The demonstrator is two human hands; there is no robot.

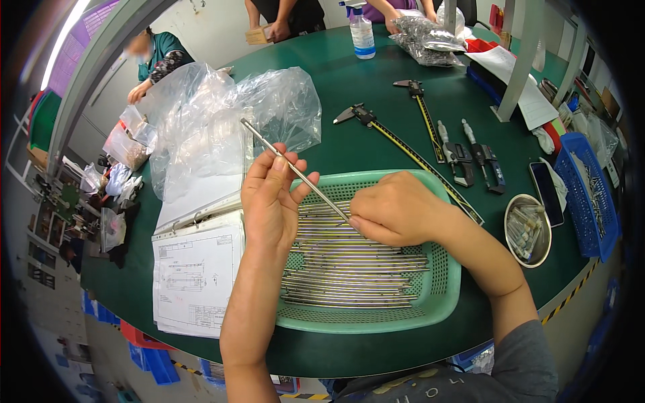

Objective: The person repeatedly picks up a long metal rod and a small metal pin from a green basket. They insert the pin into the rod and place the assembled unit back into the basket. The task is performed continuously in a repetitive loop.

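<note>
A thin metal rod (310, 184) is held aslant above a green plastic basket, its upper end pointing away to the left. My left hand (272, 195) pinches it near the upper part between thumb and fingers. At its lower end, the fingers of my right hand (393, 209) are closed round the rod, and its tip there is hidden. Below both hands, the basket (440, 295) holds several similar metal rods (349, 269) lying side by side. An open binder of printed drawings (195, 269) lies left of the basket, partly behind my left forearm.
Clear plastic bags (201, 121) are heaped beyond the binder. Calipers (403, 144) and micrometers (480, 154) lie at the right, near a metal bowl of small tubes (528, 232), a phone (545, 191) and a blue basket (584, 195). A spray bottle (362, 37) stands far back; other people work around the table.
</note>
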